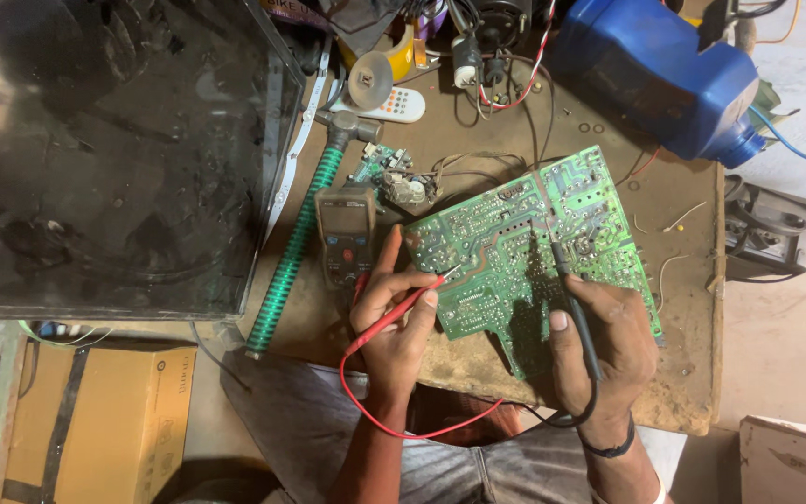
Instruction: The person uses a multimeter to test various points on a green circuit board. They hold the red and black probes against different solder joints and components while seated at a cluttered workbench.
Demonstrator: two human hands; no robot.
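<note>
A large green circuit board [515, 247] lies solder side up on the worn brown workbench [683, 373]. My left hand [394, 322] holds a red test probe [412, 303] with its tip touching the board's left part. My right hand [608, 341] holds a black test probe [571, 289], tip pressed on the board's middle. Red and black leads loop below the bench edge. A dark multimeter [345, 233] rests just left of my left hand.
A hammer with a green ribbed handle [296, 247] lies beside a big dark glass screen panel [104, 149]. A small green board [394, 177], a remote [398, 105], a blue plastic container [655, 70], a tape roll and wires crowd the back. A cardboard box [95, 420] sits on the floor.
</note>
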